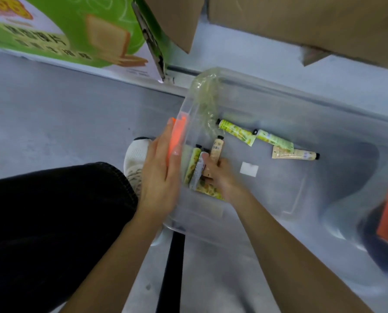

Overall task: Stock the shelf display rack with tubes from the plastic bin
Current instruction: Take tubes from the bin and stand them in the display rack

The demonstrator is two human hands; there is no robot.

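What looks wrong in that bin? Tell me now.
Nothing is spilled. Three loose tubes lie scattered at differing angles on the floor of the plastic bin, and a crumpled clear bag sits in one corner.

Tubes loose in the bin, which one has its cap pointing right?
The beige tube, farthest right in the bin. Its black cap points right; the green tube and pale green tube beside it have caps at the left.
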